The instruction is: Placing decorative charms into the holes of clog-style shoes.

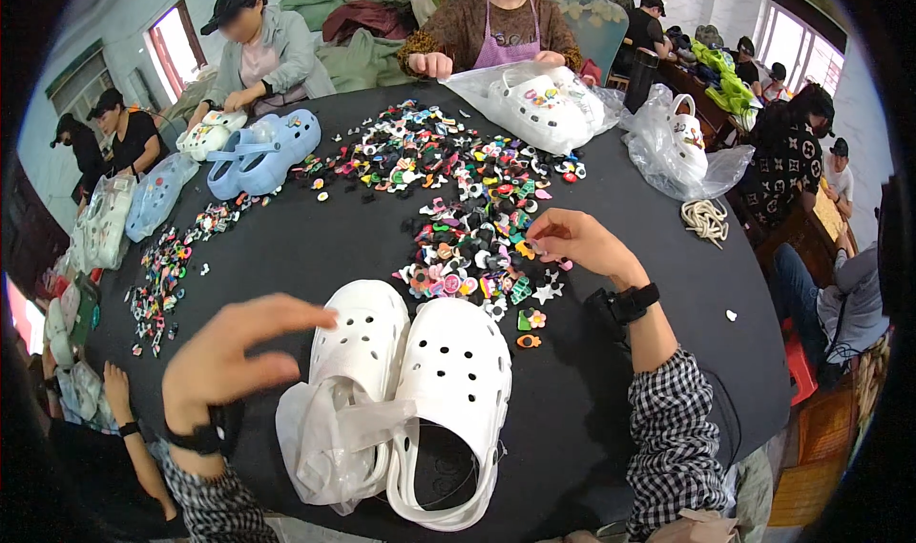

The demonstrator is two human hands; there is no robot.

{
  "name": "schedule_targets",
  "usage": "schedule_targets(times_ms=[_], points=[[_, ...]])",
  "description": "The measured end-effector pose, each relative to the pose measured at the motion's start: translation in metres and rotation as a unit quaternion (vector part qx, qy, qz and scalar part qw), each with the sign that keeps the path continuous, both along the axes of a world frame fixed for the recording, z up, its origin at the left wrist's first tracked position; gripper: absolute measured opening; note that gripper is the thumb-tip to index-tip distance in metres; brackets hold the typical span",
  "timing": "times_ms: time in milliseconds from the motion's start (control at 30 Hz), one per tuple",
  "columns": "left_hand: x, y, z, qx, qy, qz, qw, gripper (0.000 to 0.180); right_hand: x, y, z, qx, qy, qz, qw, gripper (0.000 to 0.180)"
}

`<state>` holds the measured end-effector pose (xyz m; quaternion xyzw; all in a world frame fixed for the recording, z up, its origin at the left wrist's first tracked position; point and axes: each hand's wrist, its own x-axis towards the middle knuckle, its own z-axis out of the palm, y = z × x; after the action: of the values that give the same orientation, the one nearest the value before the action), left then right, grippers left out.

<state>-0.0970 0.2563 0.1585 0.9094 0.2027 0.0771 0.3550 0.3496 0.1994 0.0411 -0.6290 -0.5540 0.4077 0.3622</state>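
Note:
Two white clog shoes (448,381) lie side by side on the black table (305,247) in front of me, toes pointing away; the left one (358,352) has crumpled clear plastic at its heel. My left hand (234,352) hovers just left of the left clog, fingers spread toward its toe, holding nothing. My right hand (572,240) reaches into a pile of small colourful shoe charms (468,228), fingertips pinched at the pile's right edge; whether a charm is between them I cannot tell. A few loose charms (530,328) lie by the right clog's toe.
Light blue clogs (262,152) sit at the far left, white decorated clogs in plastic bags (539,104) at the far side and right (682,142). Several people sit around the table. More charms (162,276) are strewn along the left. A coiled white cord (704,220) lies right.

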Motion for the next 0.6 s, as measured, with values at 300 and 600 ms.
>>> schedule_targets(times_ms=[300,600], points=[[0.05,0.111,-0.042,-0.075,0.093,0.058,0.991,0.037,0.032,-0.014,0.014,0.005,-0.075,-0.038,0.996,0.017],[0.106,0.132,-0.112,-0.047,0.098,-0.011,0.994,0.036,0.022,-0.014,-0.009,0.044,-0.314,0.008,0.948,0.034]])
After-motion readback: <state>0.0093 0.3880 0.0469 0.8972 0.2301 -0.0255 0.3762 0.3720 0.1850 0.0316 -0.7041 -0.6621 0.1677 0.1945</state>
